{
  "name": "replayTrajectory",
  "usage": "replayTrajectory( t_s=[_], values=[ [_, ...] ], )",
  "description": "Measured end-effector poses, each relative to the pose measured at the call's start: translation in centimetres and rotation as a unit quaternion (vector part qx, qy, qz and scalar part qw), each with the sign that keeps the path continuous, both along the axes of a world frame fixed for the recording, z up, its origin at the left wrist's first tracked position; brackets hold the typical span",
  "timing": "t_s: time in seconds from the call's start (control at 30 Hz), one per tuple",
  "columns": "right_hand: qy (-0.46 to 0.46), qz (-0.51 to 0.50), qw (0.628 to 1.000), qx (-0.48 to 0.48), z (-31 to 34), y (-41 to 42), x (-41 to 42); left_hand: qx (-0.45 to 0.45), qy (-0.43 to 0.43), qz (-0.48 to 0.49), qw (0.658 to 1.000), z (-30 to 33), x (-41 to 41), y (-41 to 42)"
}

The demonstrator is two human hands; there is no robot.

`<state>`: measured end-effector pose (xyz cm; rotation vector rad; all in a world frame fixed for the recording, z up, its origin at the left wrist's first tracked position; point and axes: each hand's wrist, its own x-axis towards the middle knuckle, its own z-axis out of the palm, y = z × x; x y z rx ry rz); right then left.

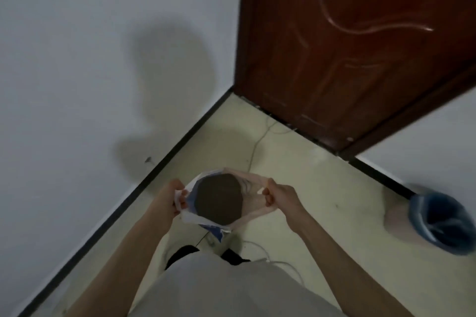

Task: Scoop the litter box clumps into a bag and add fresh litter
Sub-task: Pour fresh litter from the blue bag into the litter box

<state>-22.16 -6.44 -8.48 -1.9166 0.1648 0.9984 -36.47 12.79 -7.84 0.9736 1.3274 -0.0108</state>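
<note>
A: One bag [219, 201] is held open at centre frame, its left rim pinched by the left hand [175, 194] at nine o'clock, its right rim by the right hand [277, 194] at three. Dark material is seen inside.

B: Progress?

A: Scooping or pouring cannot be judged; no litter box or scoop is shown. One blue-lined bin [440, 224] is spotted at four o'clock, one door [360, 46] at one.

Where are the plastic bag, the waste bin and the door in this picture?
plastic bag [251, 197]: head view, on the pinkish inner wall at the right of its open mouth.
waste bin [422, 207]: head view, on its blue liner at the rim.
door [360, 59]: head view, on the brown carved panel.
</note>
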Motion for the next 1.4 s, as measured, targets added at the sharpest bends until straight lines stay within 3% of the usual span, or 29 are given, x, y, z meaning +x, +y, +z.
replayTrajectory(
  t_s=[0.1,0.23,0.43,0.73,0.97,1.13,1.4],
  values=[
    [-0.009,-0.111,0.994,0.012,0.7,-5.4,2.5,-0.011,0.014,-0.087,0.996,1.3,6.4,-2.9],
    [-0.032,-0.238,0.971,0.013,2.0,-11.8,5.7,-0.031,-0.032,-0.221,0.974,2.4,14.0,-8.0],
    [-0.065,-0.398,0.915,0.013,3.8,-22.0,9.7,-0.045,-0.056,-0.357,0.931,3.7,25.0,-18.0],
    [-0.087,-0.573,0.814,-0.031,3.1,-36.4,15.9,-0.045,-0.054,-0.586,0.807,2.2,39.8,-34.7],
    [-0.064,-0.678,0.73,-0.054,2.9,-48.1,15.2,-0.048,-0.03,-0.69,0.721,2.9,44.1,-50.6],
    [-0.068,-0.715,0.695,-0.041,2.6,-58.1,13.2,-0.05,-0.011,-0.726,0.686,3.0,44.2,-62.9],
    [-0.031,-0.707,0.704,-0.051,1.5,-77.0,8.9,-0.047,0.022,-0.728,0.683,1.2,39.5,-81.8]
  ],
)
